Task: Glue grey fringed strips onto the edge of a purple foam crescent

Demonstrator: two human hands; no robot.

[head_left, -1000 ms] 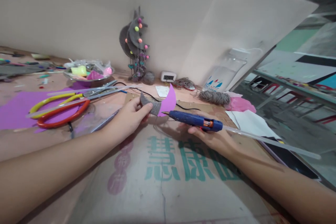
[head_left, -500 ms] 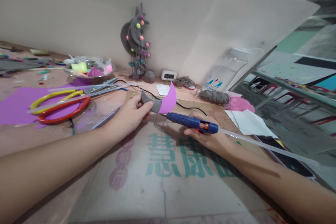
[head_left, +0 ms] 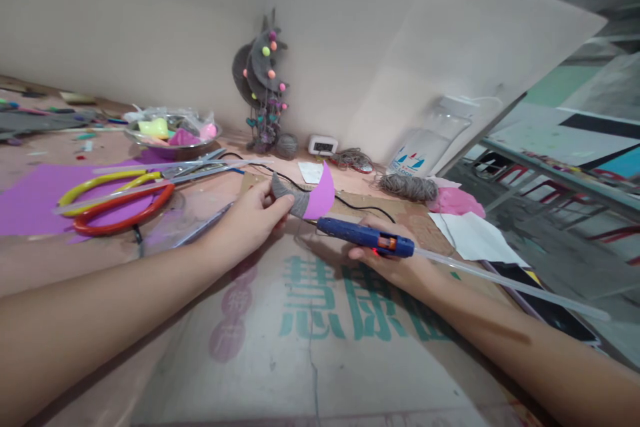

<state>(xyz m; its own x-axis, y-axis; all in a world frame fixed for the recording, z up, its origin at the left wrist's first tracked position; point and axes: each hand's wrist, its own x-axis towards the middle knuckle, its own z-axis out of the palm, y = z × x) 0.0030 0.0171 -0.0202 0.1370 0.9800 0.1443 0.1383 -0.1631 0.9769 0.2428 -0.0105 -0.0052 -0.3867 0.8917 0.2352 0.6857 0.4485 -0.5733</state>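
Observation:
Between thumb and fingers, my left hand pinches a purple crescent, a flat cutout whose left part is wrapped in grey yarn. The bare purple tip points up and to the right. My right hand is closed around a blue glue gun with a small red light lit. Its nozzle is at the lower edge of the crescent, near where the yarn ends; whether it touches I cannot tell. A long clear glue stick sticks out of the gun's back end.
Printed cardboard lies under my hands. Red-and-yellow-handled scissors rest on purple sheet at left, near a metal bowl. Behind stand a grey moon ornament, a small clock, yarn and a bottle. A phone lies right.
The camera view has shifted slightly. The crescent has turned a little in my left hand, and the glue gun's nozzle is still close to its lower edge. Both hands keep their holds.

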